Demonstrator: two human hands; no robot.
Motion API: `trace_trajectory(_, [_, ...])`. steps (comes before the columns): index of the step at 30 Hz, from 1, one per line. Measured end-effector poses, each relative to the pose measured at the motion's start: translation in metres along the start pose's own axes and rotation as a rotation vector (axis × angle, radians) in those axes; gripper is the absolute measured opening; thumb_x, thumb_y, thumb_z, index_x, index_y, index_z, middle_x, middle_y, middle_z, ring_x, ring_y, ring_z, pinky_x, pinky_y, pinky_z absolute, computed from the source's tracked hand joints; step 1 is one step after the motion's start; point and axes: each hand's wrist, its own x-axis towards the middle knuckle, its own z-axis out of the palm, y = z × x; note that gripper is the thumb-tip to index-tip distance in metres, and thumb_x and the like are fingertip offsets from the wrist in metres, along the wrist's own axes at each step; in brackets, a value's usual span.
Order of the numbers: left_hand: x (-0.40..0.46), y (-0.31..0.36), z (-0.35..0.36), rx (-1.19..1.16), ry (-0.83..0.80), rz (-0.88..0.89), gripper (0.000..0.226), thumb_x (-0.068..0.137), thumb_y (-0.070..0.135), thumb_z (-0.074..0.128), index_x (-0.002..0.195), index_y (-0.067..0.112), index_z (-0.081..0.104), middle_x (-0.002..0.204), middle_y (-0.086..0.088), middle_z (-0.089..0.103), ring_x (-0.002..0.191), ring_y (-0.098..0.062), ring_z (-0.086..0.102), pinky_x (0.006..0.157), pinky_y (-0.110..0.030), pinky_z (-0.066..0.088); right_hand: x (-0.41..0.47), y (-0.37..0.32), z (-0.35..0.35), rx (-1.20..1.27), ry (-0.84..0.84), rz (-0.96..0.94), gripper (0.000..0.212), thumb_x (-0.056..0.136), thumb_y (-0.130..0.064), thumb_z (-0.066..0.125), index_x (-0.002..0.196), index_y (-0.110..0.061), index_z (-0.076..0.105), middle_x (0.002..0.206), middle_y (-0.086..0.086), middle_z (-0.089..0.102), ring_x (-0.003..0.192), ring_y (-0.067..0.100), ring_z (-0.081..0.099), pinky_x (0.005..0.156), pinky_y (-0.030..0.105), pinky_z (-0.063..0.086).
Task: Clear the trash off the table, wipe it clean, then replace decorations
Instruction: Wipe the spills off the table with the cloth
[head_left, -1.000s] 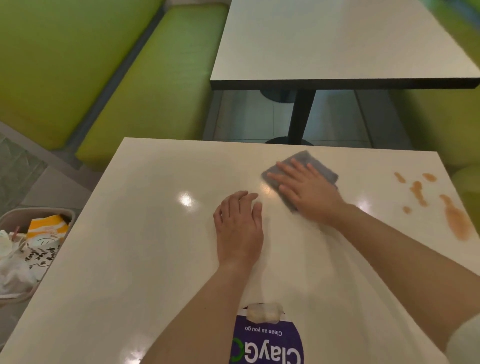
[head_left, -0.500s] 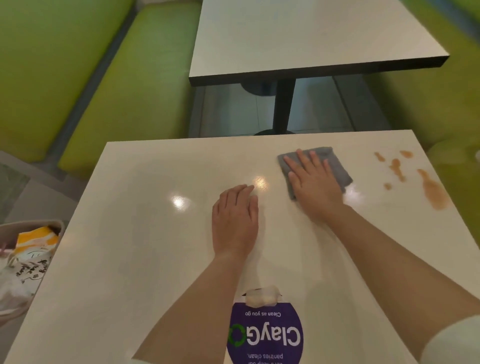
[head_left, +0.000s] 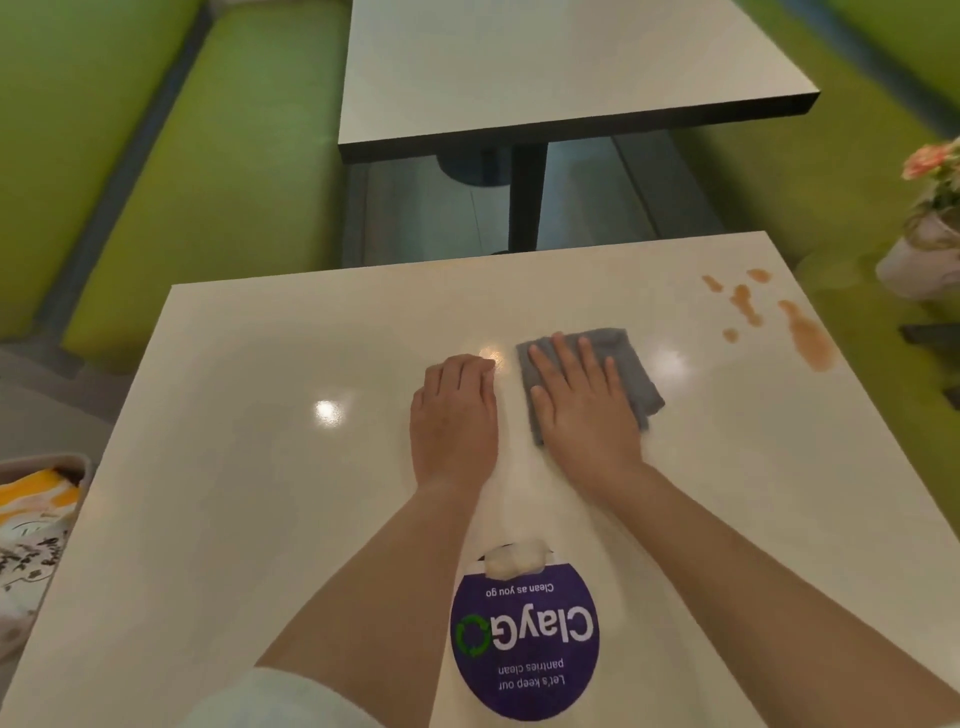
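A grey cloth (head_left: 631, 374) lies flat on the cream table (head_left: 249, 467), right of its middle. My right hand (head_left: 582, 405) presses down on the cloth with fingers spread. My left hand (head_left: 454, 415) rests palm down on the bare tabletop just left of it, fingers together, holding nothing. Orange-brown spill stains (head_left: 805, 335) mark the table's far right corner, well apart from the cloth. A potted plant with pink flowers (head_left: 930, 223) stands on the green seat at the right edge.
A purple round sticker (head_left: 524, 644) is stuck near the table's front edge. A bin with trash (head_left: 31, 525) sits on the floor at the left. Another table (head_left: 545, 67) stands beyond, with green benches (head_left: 197, 171) on both sides.
My right hand slid the cloth right along the far side, then back toward me and my left hand. The view tilted, bringing the plant into sight.
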Motion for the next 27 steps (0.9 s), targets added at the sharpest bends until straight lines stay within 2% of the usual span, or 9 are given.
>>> trace_trajectory(4, [0.0, 0.002, 0.004, 0.057, -0.001, 0.047, 0.021, 0.099, 0.023, 0.047, 0.105, 0.019, 0.067, 0.103, 0.002, 0.064, 0.091, -0.021, 0.057, 0.064, -0.033, 0.047, -0.039, 0.015, -0.01, -0.014, -0.073, -0.133, 0.062, 0.097, -0.044, 0.0, 0.155, -0.033, 0.017, 0.162, -0.009, 0.008, 0.151, 0.014, 0.0, 0.122, 0.036, -0.004])
trace_trajectory(8, [-0.001, 0.014, 0.0, 0.228, -0.107, 0.056, 0.032, 0.099, 0.023, 0.033, 0.099, 0.016, 0.064, 0.095, -0.002, 0.062, 0.08, -0.022, 0.056, 0.054, -0.029, 0.038, -0.019, 0.063, -0.019, -0.038, 0.0, 0.123, 0.061, 0.096, -0.044, 0.002, 0.155, -0.033, 0.015, 0.164, -0.006, 0.009, 0.151, 0.017, 0.003, 0.122, 0.038, -0.002])
trace_trajectory(10, [-0.002, 0.018, -0.003, 0.238, -0.19, 0.051, 0.037, 0.099, 0.024, 0.026, 0.106, 0.013, 0.06, 0.104, -0.004, 0.06, 0.089, -0.025, 0.053, 0.062, -0.03, 0.04, -0.024, 0.05, -0.017, -0.032, 0.019, 0.189, 0.062, 0.096, -0.043, 0.003, 0.155, -0.031, 0.017, 0.164, -0.004, 0.01, 0.151, 0.02, 0.005, 0.122, 0.041, 0.0])
trace_trajectory(12, [-0.004, 0.022, -0.003, 0.248, -0.293, 0.054, 0.047, 0.1, 0.03, 0.017, 0.123, 0.011, 0.053, 0.123, -0.007, 0.054, 0.107, -0.028, 0.048, 0.085, -0.033, 0.043, -0.05, 0.036, -0.019, -0.03, -0.021, 0.085, 0.062, 0.097, -0.045, 0.001, 0.156, -0.033, 0.014, 0.164, -0.005, 0.006, 0.151, 0.019, 0.0, 0.122, 0.041, -0.001])
trace_trajectory(15, [-0.005, 0.029, -0.002, 0.333, -0.399, 0.016, 0.056, 0.103, 0.04, 0.009, 0.144, 0.009, 0.031, 0.147, -0.008, 0.034, 0.134, -0.028, 0.03, 0.111, -0.037, 0.026, -0.079, 0.056, -0.028, -0.048, -0.125, -0.125, 0.058, 0.098, -0.049, -0.001, 0.155, -0.04, 0.007, 0.162, -0.014, -0.003, 0.15, 0.01, -0.01, 0.122, 0.037, -0.004])
trace_trajectory(17, [-0.006, 0.039, -0.005, 0.344, -0.419, -0.054, 0.058, 0.104, 0.046, 0.017, 0.148, 0.009, 0.021, 0.152, -0.007, 0.025, 0.14, -0.027, 0.021, 0.115, -0.04, 0.02, -0.08, 0.093, -0.037, -0.058, -0.11, -0.077, 0.062, 0.094, -0.052, -0.004, 0.155, -0.04, 0.007, 0.163, -0.014, 0.0, 0.15, 0.011, -0.008, 0.122, 0.035, -0.005])
trace_trajectory(20, [-0.009, 0.057, -0.006, 0.315, -0.431, -0.082, 0.058, 0.103, 0.046, 0.02, 0.15, 0.011, 0.018, 0.155, -0.007, 0.021, 0.144, -0.027, 0.015, 0.116, -0.045, 0.017, -0.072, 0.145, -0.047, -0.087, -0.037, 0.148, 0.061, 0.097, -0.05, 0.0, 0.155, -0.036, 0.009, 0.164, -0.007, 0.006, 0.151, 0.017, 0.0, 0.121, 0.037, -0.001])
trace_trajectory(24, [-0.024, 0.088, 0.001, 0.219, -0.407, 0.1, 0.054, 0.105, 0.04, 0.026, 0.153, 0.018, 0.017, 0.159, -0.004, 0.014, 0.148, -0.025, 0.006, 0.12, -0.045, 0.003, -0.067, 0.129, -0.041, -0.076, 0.009, 0.381, 0.052, 0.105, -0.039, 0.013, 0.156, -0.032, 0.003, 0.165, -0.001, 0.0, 0.151, 0.021, -0.003, 0.121, 0.041, -0.004])
trace_trajectory(27, [-0.028, 0.122, 0.011, 0.132, -0.422, 0.114, 0.054, 0.104, 0.039, 0.027, 0.154, 0.02, 0.017, 0.161, -0.003, 0.012, 0.149, -0.024, 0.003, 0.12, -0.044, 0.001, -0.092, 0.105, -0.035, -0.052, -0.036, 0.157, 0.057, 0.1, -0.047, 0.006, 0.156, -0.035, 0.003, 0.163, -0.005, -0.005, 0.151, 0.018, -0.008, 0.121, 0.038, -0.008])
